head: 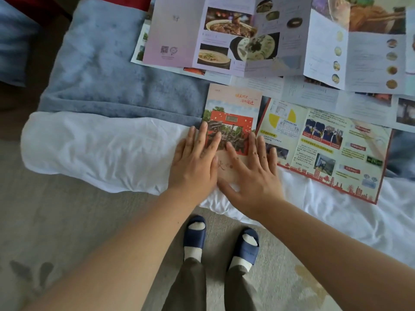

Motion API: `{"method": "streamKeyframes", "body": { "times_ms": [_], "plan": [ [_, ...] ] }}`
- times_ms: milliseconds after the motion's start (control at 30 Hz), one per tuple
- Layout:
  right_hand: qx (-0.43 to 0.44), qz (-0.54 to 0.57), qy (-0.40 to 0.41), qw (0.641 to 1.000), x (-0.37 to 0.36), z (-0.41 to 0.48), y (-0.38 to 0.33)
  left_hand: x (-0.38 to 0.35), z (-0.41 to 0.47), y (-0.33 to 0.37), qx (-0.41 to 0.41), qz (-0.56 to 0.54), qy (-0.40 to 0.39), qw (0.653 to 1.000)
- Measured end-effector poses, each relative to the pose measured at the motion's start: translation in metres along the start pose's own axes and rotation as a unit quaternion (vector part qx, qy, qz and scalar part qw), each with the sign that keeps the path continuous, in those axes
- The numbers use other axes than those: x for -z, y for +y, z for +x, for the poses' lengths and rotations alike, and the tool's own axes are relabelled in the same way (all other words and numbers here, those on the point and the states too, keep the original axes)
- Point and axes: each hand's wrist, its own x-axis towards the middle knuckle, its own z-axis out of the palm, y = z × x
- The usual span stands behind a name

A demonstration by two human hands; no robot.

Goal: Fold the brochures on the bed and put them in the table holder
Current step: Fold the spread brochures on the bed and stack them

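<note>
The left hand and right hand, each grip released with fingers flat, pressed the folded brochure at the near edge of the bed. On that soft, rumpled sheet the crease might have set crooked, or the paper slipped floorward. More open brochures lay from twelve to three o'clock, with carpet below and no holder visible.

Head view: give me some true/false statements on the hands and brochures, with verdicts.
1. The left hand and right hand lie flat on the folded brochure. True.
2. The yellow brochure beside it is folded shut. False: it lies open and flat.
3. The food brochures beyond lie unfolded. True.
4. The right hand pinches a corner. False: its fingers are straight, pressing down.
5. A table holder is in view. False: none shows.
</note>
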Motion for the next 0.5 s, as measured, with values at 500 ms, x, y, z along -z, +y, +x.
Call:
{"method": "streamKeyframes", "body": {
  "times_ms": [500],
  "plan": [
    [-0.034, -0.071, 0.046, 0.996, 0.013, 0.112, -0.078, 0.036, 0.045, -0.087, -0.018, -0.038, 0.089, 0.995]
  ]
}}
